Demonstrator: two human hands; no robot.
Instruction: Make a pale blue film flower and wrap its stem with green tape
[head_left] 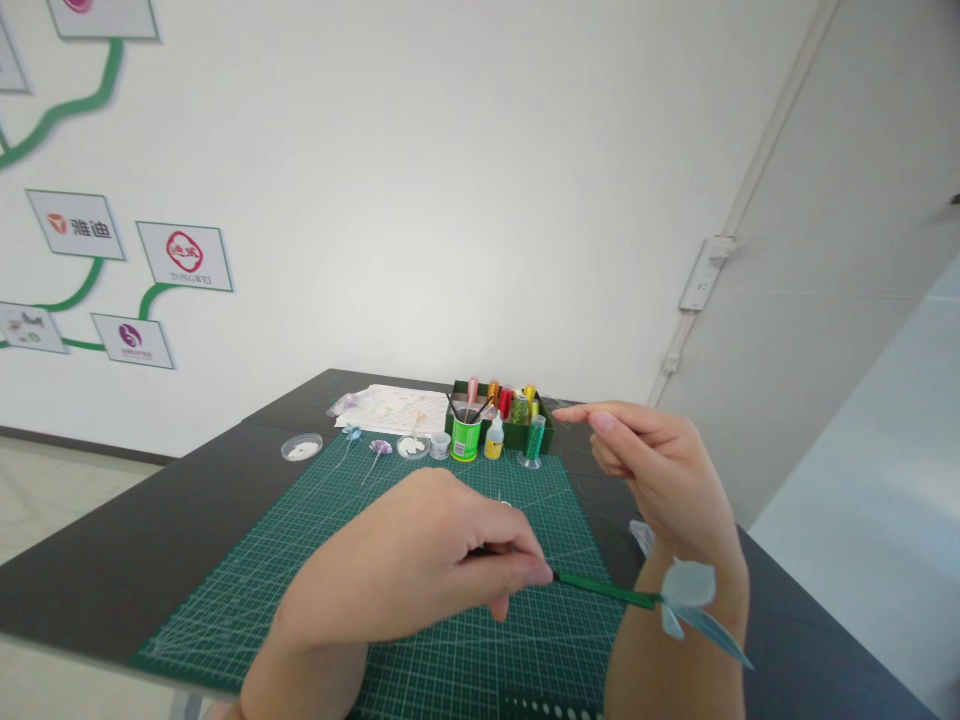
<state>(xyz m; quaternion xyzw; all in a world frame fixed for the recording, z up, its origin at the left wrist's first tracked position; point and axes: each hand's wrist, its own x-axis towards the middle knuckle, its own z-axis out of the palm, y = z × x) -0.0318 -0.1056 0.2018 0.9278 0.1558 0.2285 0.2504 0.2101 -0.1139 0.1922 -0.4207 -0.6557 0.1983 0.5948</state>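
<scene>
My left hand (457, 560) is over the cutting mat (300, 560), its thumb and fingers pinched on a thin dark stick wrapped in green (604, 588). The stick points right, and pale blue petals (688, 585) spread from its far end, in front of my right forearm. My right hand (660, 450) is raised to the right, apart from the stick. Its index finger points left with the thumb pressed against it; anything between them is too fine to make out.
Beyond the hands stand a green box of thread spools (517, 400), a green can with dark-handled tools (466, 440), a glue bottle (494, 438) and a teal thread spool (535, 440). Wire-stemmed flowers (381, 448) and a shallow dish (301, 448) are at the left.
</scene>
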